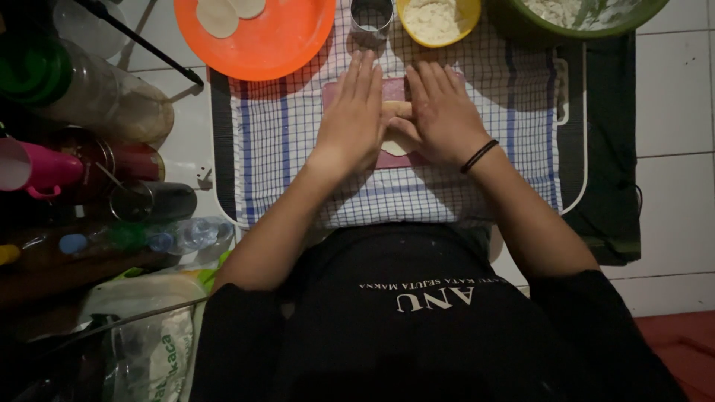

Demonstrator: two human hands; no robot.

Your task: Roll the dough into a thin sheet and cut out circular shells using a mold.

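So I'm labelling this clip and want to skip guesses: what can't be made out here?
- Dough: mostly hidden under the left hand and right hand, head view; shape unclear.
- Pink board: largely covered by both hands.
- Green bowl, yellow bowl, orange plate, metal ring cutter: cut off by the top edge.
- Bottles at left: too dark to identify.

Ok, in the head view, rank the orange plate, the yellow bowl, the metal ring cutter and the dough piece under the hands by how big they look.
1. Orange plate, clearly largest, though cut off at the top.
2. Yellow bowl, also cut off.
3. Metal ring cutter.
Dough piece: cannot rank; the left hand and right hand cover most of it.
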